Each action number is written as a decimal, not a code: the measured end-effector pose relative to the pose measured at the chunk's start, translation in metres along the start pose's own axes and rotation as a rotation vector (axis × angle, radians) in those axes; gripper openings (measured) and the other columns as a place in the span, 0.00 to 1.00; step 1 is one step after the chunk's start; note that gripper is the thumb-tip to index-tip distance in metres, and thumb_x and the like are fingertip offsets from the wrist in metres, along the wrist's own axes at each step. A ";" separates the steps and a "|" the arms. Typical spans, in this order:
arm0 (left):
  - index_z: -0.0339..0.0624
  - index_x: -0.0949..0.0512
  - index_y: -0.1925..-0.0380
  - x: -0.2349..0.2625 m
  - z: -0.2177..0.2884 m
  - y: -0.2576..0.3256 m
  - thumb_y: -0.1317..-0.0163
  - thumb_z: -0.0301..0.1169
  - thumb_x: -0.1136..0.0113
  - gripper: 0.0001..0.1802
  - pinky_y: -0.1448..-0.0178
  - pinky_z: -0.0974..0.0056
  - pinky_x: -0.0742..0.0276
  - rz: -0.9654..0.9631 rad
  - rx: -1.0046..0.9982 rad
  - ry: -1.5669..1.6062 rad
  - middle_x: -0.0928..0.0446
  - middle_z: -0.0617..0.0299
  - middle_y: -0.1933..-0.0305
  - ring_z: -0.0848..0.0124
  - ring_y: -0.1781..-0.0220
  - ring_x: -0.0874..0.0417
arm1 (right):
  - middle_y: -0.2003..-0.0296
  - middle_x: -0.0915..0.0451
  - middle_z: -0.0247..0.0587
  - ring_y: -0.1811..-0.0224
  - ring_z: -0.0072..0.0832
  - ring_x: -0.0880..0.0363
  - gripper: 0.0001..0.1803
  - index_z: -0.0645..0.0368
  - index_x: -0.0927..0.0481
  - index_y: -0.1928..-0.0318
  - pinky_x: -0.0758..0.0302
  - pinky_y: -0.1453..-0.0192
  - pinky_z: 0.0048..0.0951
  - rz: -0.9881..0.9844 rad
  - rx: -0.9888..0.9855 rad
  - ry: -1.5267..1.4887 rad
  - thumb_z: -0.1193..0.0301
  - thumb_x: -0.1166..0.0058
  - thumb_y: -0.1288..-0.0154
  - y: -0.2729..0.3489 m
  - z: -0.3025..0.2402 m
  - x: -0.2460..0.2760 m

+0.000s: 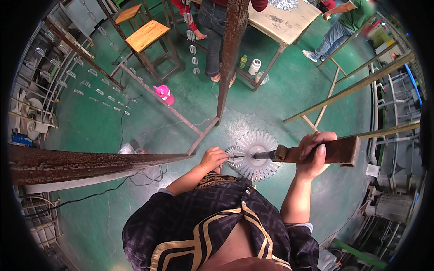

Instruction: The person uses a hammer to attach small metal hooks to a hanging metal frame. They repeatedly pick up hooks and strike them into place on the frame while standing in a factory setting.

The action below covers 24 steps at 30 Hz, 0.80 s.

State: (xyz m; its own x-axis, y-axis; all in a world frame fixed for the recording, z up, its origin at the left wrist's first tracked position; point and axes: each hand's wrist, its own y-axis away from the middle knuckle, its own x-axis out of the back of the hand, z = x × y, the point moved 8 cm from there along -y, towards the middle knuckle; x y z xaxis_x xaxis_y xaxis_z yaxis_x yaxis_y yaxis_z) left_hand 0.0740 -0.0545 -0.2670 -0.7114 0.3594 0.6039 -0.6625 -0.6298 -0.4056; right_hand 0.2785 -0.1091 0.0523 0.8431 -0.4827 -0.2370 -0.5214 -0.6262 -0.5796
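My right hand is wrapped around a rusty brown square metal tube, whose open end points right. From its other end a dark rod reaches toward the middle of a round rack, ringed with many small silver metal pieces that fan outward. My left hand is at the rack's left edge, fingers pinched together beside a smaller cluster of metal pieces. What the left fingers hold, if anything, is too small to make out.
A rusty post and a thick beam frame my space. A pink bottle stands by a low bar. Farther off are wooden stools, a worktable and two standing people. Hanging metal pieces fill the left side.
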 end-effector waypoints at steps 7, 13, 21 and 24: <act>0.44 0.20 0.75 -0.001 0.006 -0.004 0.57 0.30 0.39 0.07 0.64 0.66 0.28 -0.028 -0.021 0.014 0.22 0.67 0.71 0.68 0.69 0.25 | 0.90 0.40 0.30 0.92 0.16 0.48 0.15 0.62 0.37 0.68 0.48 0.87 0.17 0.008 0.028 0.043 0.62 0.53 0.40 0.001 -0.002 0.001; 0.41 0.20 0.75 0.071 0.022 -0.048 0.59 0.26 0.34 0.08 0.67 0.67 0.27 0.184 -0.066 -0.037 0.22 0.63 0.74 0.67 0.71 0.23 | 0.90 0.41 0.29 0.93 0.15 0.48 0.15 0.62 0.37 0.68 0.48 0.88 0.16 0.051 0.017 0.052 0.62 0.52 0.40 0.003 -0.001 0.009; 0.36 0.23 0.77 0.293 0.146 -0.182 0.60 0.14 0.40 0.08 0.67 0.68 0.28 1.003 -0.438 -0.147 0.24 0.59 0.75 0.68 0.73 0.24 | 0.88 0.41 0.29 0.91 0.15 0.45 0.16 0.62 0.37 0.69 0.46 0.87 0.16 0.082 -0.014 0.052 0.63 0.48 0.43 0.003 0.000 0.017; 0.34 0.22 0.73 0.369 0.167 -0.220 0.50 0.18 0.40 0.03 0.60 0.70 0.28 1.332 -0.352 -0.002 0.22 0.60 0.70 0.74 0.68 0.23 | 0.83 0.38 0.31 0.87 0.16 0.40 0.17 0.60 0.37 0.69 0.44 0.85 0.16 0.093 -0.081 0.044 0.63 0.45 0.46 0.004 0.002 0.020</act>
State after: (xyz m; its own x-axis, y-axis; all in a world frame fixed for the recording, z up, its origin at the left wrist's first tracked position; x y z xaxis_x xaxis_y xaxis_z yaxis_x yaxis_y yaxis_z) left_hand -0.0036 0.1015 0.1598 -0.8494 -0.3730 -0.3733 0.4885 -0.2882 -0.8236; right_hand 0.2933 -0.1203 0.0439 0.7849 -0.5663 -0.2512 -0.6076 -0.6243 -0.4911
